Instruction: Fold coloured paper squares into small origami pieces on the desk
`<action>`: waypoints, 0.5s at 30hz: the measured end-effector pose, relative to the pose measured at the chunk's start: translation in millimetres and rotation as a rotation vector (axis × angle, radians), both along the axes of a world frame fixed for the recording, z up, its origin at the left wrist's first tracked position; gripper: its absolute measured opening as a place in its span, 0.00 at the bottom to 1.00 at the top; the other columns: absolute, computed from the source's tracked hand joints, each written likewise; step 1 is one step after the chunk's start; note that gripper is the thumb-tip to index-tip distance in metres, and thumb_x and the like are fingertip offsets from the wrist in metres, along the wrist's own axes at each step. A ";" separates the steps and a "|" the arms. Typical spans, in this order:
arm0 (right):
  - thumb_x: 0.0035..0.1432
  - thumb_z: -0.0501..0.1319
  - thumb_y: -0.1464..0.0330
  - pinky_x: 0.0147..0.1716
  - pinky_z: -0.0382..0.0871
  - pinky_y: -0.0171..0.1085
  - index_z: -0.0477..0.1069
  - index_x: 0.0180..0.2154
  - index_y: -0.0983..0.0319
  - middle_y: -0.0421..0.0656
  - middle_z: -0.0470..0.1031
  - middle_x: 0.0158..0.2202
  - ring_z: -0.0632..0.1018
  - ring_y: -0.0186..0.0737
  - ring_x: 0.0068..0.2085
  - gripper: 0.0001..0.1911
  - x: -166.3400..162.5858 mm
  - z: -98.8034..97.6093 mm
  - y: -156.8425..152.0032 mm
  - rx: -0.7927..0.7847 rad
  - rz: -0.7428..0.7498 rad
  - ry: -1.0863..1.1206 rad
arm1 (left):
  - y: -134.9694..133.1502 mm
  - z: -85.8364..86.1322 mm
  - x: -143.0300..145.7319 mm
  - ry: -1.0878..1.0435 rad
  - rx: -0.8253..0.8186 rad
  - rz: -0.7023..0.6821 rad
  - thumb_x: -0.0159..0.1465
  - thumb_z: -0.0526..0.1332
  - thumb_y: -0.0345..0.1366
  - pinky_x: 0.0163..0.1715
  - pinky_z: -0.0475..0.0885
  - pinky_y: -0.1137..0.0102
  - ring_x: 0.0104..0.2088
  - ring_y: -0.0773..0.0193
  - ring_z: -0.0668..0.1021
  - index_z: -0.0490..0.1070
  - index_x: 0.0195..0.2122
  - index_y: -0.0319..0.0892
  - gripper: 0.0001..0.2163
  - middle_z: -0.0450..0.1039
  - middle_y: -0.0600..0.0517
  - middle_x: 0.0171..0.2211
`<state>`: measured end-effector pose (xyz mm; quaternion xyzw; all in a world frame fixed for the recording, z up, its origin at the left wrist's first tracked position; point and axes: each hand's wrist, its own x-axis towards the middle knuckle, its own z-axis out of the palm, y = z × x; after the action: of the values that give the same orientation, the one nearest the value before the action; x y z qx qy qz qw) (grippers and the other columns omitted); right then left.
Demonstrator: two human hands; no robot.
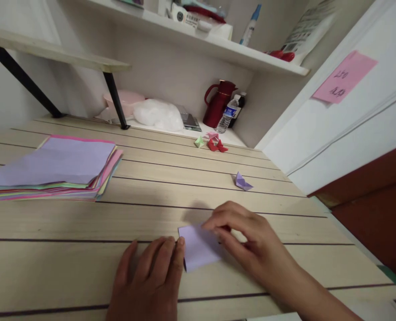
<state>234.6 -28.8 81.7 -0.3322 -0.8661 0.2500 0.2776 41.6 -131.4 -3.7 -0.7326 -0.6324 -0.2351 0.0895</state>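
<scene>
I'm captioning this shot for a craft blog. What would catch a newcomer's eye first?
The two hands at the bottom centre: the left hand lies flat beside a folded lilac paper, the right hand pinches its far edge. Next, the stack of coloured sheets at left, and small folded paper figures farther back on the wooden table.

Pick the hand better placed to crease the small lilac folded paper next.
Right, probably: the right hand already pinches the upper edge of the small lilac folded paper. The left hand lies flat, touching only its left edge.
</scene>
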 end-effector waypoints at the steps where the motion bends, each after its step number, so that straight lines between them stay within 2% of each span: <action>1: 0.64 0.58 0.77 0.35 0.69 0.32 0.74 0.42 0.56 0.39 0.74 0.37 0.75 0.35 0.38 0.11 -6.4 0.8 2.2 -0.097 0.020 -0.038 | 0.3 2.3 0.1 -0.004 -0.013 -0.002 0.58 0.51 0.24 0.59 0.54 0.53 0.49 0.57 0.74 0.73 0.55 0.51 0.26 0.79 0.52 0.48; 3: 0.62 0.59 0.78 0.29 0.65 0.30 0.73 0.42 0.58 0.36 0.73 0.32 0.72 0.31 0.30 0.11 -15.8 -2.7 10.1 -0.220 0.084 -0.134 | 0.7 6.7 0.2 -0.012 -0.037 -0.004 0.57 0.52 0.24 0.57 0.56 0.54 0.49 0.57 0.74 0.73 0.55 0.50 0.26 0.79 0.51 0.48; 5: 0.61 0.60 0.79 0.29 0.64 0.29 0.73 0.41 0.58 0.34 0.70 0.31 0.71 0.30 0.30 0.11 -19.6 -9.1 18.3 -0.232 0.168 -0.191 | 1.1 10.9 -0.3 -0.019 -0.049 -0.001 0.56 0.53 0.24 0.57 0.56 0.54 0.49 0.57 0.74 0.73 0.55 0.50 0.27 0.79 0.52 0.47; 9: 0.62 0.63 0.73 0.35 0.66 0.31 0.70 0.44 0.58 0.36 0.69 0.34 0.72 0.33 0.34 0.09 -17.9 -14.4 22.0 -0.156 0.223 -0.276 | 2.4 18.3 -4.8 -0.078 -0.089 -0.008 0.55 0.54 0.23 0.57 0.57 0.57 0.50 0.58 0.73 0.74 0.54 0.53 0.27 0.78 0.53 0.48; 13: 0.63 0.64 0.68 0.45 0.68 0.37 0.66 0.47 0.58 0.42 0.72 0.44 0.73 0.39 0.45 0.11 -18.8 -12.2 13.1 -0.068 0.226 -0.349 | 3.5 21.0 -8.9 -0.153 -0.129 -0.023 0.55 0.53 0.21 0.57 0.59 0.58 0.50 0.60 0.73 0.73 0.54 0.57 0.30 0.77 0.55 0.50; 15: 0.65 0.62 0.66 0.44 0.70 0.39 0.66 0.45 0.59 0.45 0.72 0.44 0.73 0.42 0.45 0.09 -21.4 -14.4 9.0 0.017 0.214 -0.399 | 3.9 21.2 -8.1 -0.157 -0.122 -0.015 0.54 0.54 0.20 0.57 0.59 0.58 0.50 0.61 0.73 0.73 0.53 0.57 0.30 0.77 0.55 0.49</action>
<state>213.2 -19.8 67.4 -0.2788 -0.9362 0.2002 0.0754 33.4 -127.6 17.5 -0.7208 -0.6451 -0.2534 -0.0070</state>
